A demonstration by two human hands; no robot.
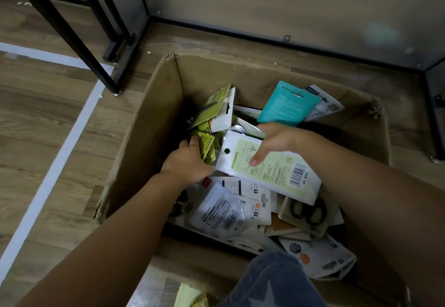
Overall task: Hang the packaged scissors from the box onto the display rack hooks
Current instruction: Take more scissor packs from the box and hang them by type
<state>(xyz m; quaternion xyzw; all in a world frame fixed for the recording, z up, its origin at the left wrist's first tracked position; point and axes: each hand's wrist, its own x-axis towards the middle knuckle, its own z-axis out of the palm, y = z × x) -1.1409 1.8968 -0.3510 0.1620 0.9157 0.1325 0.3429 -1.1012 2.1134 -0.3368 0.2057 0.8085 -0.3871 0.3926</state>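
while loose packets (231, 212) crowd the box (154, 123), right hand (277, 140) grips a white-green pack (272, 169), left hand (186, 159) olive cards (207, 146).

Two bare forearms without sleeves, watch or rings, left hand (186, 162) and right hand (277, 141) with short plain nails, plus a knee (277, 280) in blue denim with a paler star-shaped patch.
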